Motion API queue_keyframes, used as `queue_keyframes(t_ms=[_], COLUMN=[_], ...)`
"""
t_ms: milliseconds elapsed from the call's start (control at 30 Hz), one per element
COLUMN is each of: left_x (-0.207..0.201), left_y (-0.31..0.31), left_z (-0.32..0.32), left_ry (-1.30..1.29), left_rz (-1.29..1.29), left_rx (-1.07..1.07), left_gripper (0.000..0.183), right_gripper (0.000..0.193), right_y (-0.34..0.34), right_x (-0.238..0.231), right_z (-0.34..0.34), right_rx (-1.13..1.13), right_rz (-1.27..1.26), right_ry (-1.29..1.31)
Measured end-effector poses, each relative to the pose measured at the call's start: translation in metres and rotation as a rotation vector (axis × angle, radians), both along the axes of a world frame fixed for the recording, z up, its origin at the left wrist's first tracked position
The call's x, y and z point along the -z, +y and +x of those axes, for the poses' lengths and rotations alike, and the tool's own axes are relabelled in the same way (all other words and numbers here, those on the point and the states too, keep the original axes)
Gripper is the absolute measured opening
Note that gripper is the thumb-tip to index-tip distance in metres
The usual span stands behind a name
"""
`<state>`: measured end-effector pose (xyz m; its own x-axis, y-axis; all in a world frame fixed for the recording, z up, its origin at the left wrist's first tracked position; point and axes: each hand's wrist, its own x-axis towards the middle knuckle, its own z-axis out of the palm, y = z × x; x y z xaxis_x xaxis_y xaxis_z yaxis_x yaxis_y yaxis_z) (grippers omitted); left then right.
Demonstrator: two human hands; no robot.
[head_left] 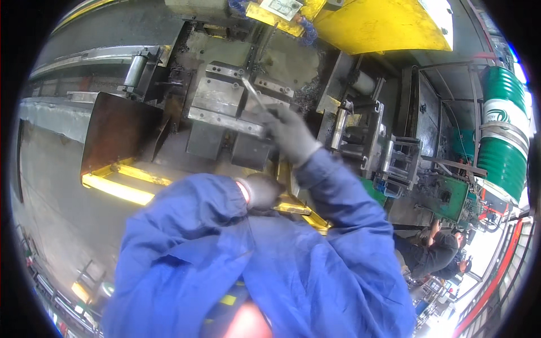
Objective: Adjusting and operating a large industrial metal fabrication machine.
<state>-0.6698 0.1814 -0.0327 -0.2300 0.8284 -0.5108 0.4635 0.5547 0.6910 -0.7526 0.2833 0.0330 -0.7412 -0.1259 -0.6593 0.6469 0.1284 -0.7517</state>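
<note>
My right hand [290, 134], in a grey glove, is closed around a slim pale metal bar [253, 92]. The bar slants up and left over a bolted steel die block [217, 97] on the machine bed; I cannot make out whether it touches the steel. Close to my body, my gloved left hand [262, 190] is beside a yellow frame [293, 208]. Its fingers are dark and mostly hidden, so their grip does not show. A long steel strip [225, 122] with holes runs along the block's near side.
Dark metal chips [309, 90] litter the bed. A brown plate [115, 132] stands at the left above a yellow rail [121, 190]. Yellow guards [377, 25] overhang the far side. Steel rollers [340, 128], a green drum [501, 135] and another person [437, 253] are at the right.
</note>
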Motion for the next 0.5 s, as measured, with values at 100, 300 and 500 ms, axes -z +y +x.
queue_keyframes(t_ms=[100,300,500], left_x=[-0.004,0.001,0.010], left_y=[-0.001,-0.004,-0.003], left_z=[-0.002,0.001,0.004], left_ry=[-0.020,-0.016,-0.013], left_rz=[-0.037,0.092,0.129], left_rx=[0.017,-0.084,-0.126], left_gripper=[0.034,0.028,0.028], right_gripper=[0.023,0.023,0.023], right_y=[0.068,0.156,0.155], right_x=[0.005,0.022,0.022], right_z=[-0.014,-0.056,-0.069], right_rx=[-0.176,-0.397,-0.497], right_rz=[0.259,0.515,0.533], right_ry=[0.129,0.414,0.411])
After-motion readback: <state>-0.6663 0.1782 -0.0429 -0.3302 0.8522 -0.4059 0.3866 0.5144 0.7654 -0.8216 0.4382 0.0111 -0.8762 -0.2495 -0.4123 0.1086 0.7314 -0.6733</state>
